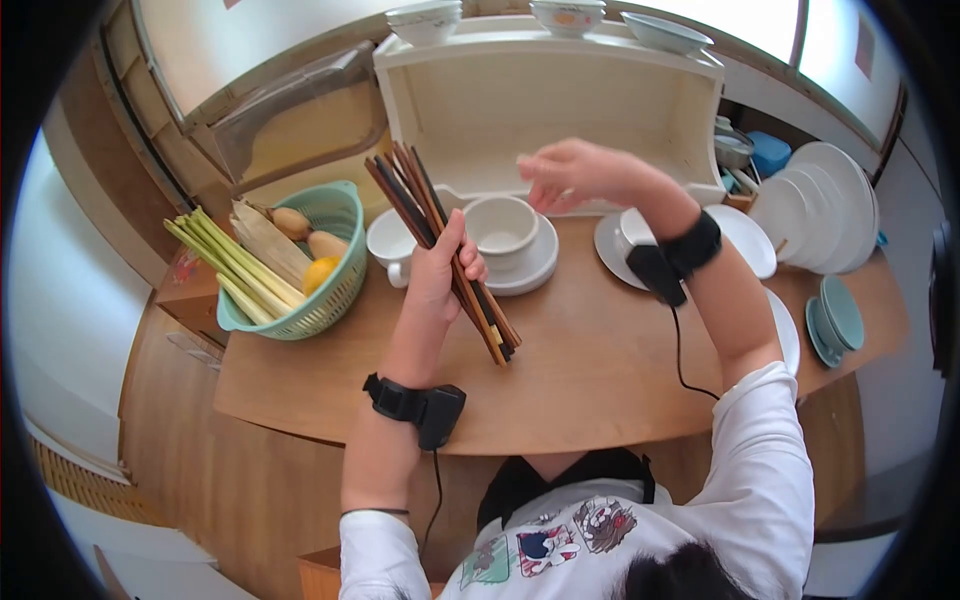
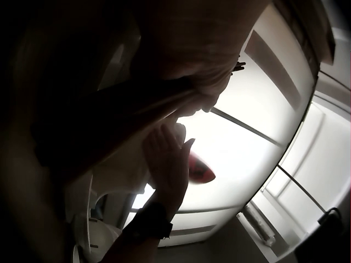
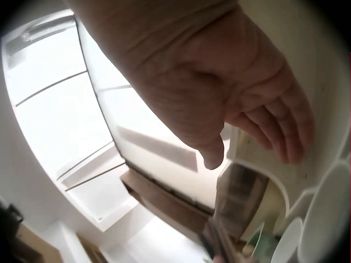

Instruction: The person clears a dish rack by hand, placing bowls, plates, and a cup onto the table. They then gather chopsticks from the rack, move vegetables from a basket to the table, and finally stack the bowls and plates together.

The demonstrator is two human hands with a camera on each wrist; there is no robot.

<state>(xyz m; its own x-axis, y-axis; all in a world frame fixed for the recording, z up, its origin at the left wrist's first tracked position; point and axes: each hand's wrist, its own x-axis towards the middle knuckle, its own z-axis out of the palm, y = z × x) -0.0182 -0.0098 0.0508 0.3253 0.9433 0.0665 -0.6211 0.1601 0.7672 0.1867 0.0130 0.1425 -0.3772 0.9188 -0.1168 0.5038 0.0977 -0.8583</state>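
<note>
My left hand (image 1: 440,272) grips a bundle of brown and black chopsticks (image 1: 488,325) over the table, their tips slanting to the upper left. In the dark left wrist view, the bundle (image 2: 109,120) shows as a long shadowy shape. My right hand (image 1: 575,175) hovers empty in front of the white cabinet, with fingers loosely bent. The right wrist view shows its palm (image 3: 236,90) and the thumb apart from the fingers. Below it sits a white bowl (image 1: 502,225) on stacked white plates (image 1: 530,282). A white cup (image 1: 392,240) stands just beyond my left hand.
A green basket (image 1: 345,270) of vegetables stands at the left. Bowls (image 1: 568,16) line the top of the white open-fronted cabinet (image 1: 550,110). Toward the right are a cup on a saucer (image 1: 607,250), upright white plates (image 1: 835,215) and green dishes (image 1: 840,312).
</note>
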